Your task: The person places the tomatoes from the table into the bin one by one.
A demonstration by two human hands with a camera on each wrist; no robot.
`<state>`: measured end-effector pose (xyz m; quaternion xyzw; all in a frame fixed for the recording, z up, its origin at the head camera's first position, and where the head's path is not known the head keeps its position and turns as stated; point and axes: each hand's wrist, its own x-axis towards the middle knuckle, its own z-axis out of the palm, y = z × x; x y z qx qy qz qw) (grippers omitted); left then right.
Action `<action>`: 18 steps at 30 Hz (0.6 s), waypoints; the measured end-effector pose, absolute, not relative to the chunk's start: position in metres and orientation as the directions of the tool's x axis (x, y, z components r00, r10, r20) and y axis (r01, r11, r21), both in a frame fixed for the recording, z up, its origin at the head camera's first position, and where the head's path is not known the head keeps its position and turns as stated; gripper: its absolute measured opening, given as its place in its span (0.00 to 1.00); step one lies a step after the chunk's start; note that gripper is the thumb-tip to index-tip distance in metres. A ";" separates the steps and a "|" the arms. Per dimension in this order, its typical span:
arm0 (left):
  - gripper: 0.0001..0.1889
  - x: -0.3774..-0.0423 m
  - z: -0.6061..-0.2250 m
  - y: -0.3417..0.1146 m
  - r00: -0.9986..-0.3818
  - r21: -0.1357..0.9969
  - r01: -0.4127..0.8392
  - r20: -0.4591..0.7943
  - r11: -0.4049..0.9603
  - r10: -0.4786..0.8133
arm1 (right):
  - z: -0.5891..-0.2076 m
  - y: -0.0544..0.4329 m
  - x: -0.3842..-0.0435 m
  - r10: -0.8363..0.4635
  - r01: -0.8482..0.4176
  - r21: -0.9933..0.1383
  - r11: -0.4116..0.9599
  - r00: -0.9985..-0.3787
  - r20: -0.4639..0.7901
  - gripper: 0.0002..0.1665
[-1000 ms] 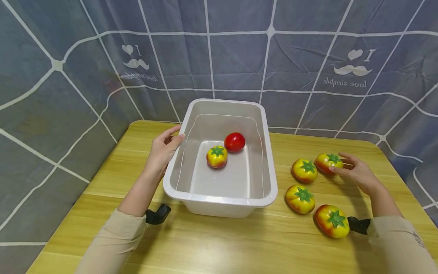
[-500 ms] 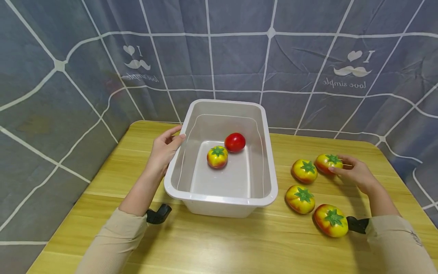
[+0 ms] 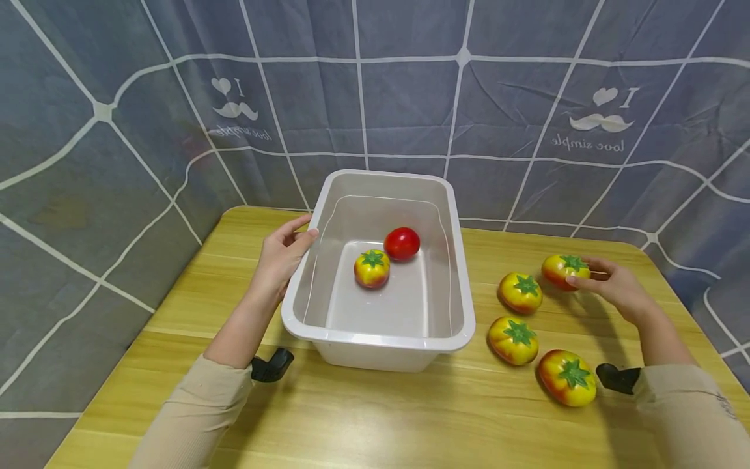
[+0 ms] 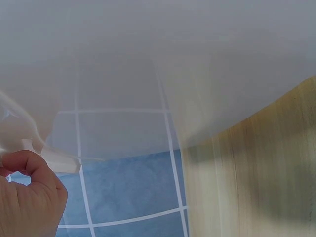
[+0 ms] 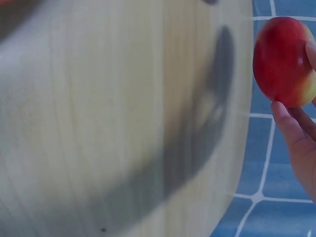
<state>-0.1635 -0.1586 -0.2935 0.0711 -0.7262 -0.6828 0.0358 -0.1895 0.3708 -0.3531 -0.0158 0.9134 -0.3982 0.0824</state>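
Note:
In the head view my left hand (image 3: 282,257) grips the left rim of a pale grey plastic tub (image 3: 387,343), thumb over the edge. The left wrist view shows that hand (image 4: 32,197) pinching the rim, the tub wall filling the upper part. At the far right, my right hand (image 3: 615,286) holds a yellow-red toy tomato (image 3: 565,271) with a green star top, raised slightly off the table. From below, the right wrist view shows the tomato's red underside (image 5: 284,61) between fingers and thumb. Inside the tub lie a yellow-red toy tomato (image 3: 372,269) and a red one (image 3: 402,243).
Three more toy tomatoes rest on the wooden table (image 3: 363,417) right of the tub: one at the back (image 3: 520,292), one in the middle (image 3: 513,341), one in front (image 3: 566,378). A grey-blue curtain (image 3: 404,111) hangs behind the table and along its left side.
My right hand has closed around the far right tomato and lifted it slightly, up and to the right. My left hand and the tub stay where they were.

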 end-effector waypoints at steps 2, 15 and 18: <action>0.25 -0.163 -0.293 -0.159 -0.987 0.996 -0.059 -0.049 0.062 -0.154 | -0.348 0.370 -0.190 -0.097 0.041 -0.728 0.684 -0.984 -0.147 0.44; 0.25 -0.163 -0.296 -0.159 -0.988 0.996 -0.056 -0.046 0.066 -0.146 | -0.309 0.355 -0.194 -0.128 -0.017 -0.691 0.723 -0.986 -0.110 0.43; 0.24 -0.164 -0.295 -0.159 -0.988 0.997 -0.042 -0.031 0.069 -0.150 | -0.298 0.346 -0.197 -0.135 -0.014 -0.694 0.719 -0.984 -0.120 0.44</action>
